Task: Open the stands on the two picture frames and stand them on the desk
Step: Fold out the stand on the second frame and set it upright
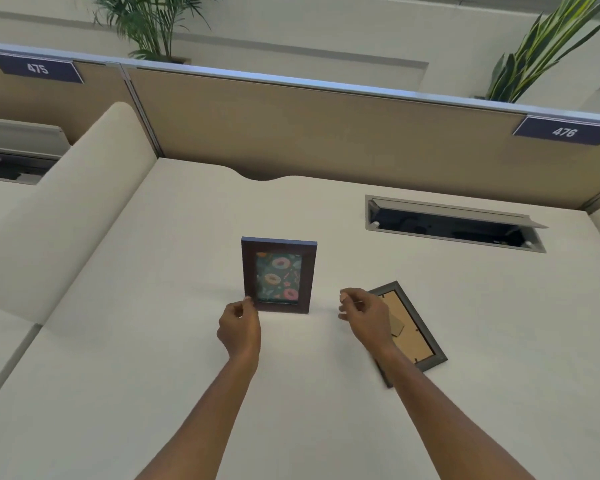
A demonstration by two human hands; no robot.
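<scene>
Dark wooden frame (278, 274) upright, left fingers (247, 301) curled touching its corner, right hand (361, 311) loosely curled, empty

Dark brown frame (278, 275) shows pink-and-orange doughnuts on dark green; grey frame (417, 336) has tan backing.

Open cable tray (454, 225) in desktop; number plates 475 (37, 68), 476 (564, 132); two plants (149, 26).
</scene>
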